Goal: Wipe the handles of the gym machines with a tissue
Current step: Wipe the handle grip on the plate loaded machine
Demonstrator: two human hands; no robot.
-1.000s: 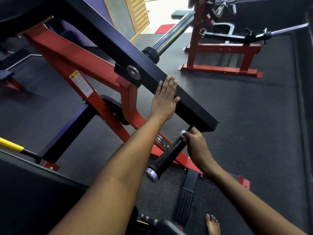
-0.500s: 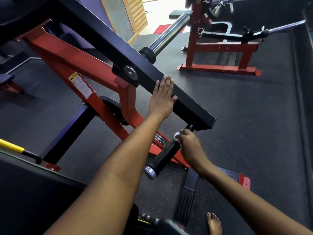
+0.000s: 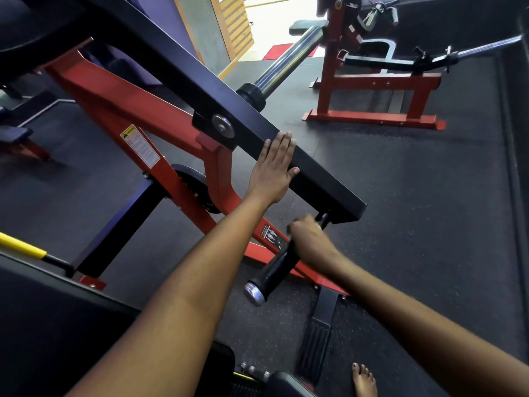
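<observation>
the right hand (image 3: 310,239) is curled round the upper end of the black handle (image 3: 274,270), below the black lever arm (image 3: 320,179); no tissue is discernible. the handle's long axis runs down-left toward its chrome cap (image 3: 254,293). the left hand (image 3: 272,173) is laid flat on the lever arm.

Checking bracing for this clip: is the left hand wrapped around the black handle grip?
No: the left hand lies flat with straight fingers on the black lever arm, while the right hand is on the handle grip.

Right hand (image 3: 307,239) motion-blurred, tissue hidden.
</observation>
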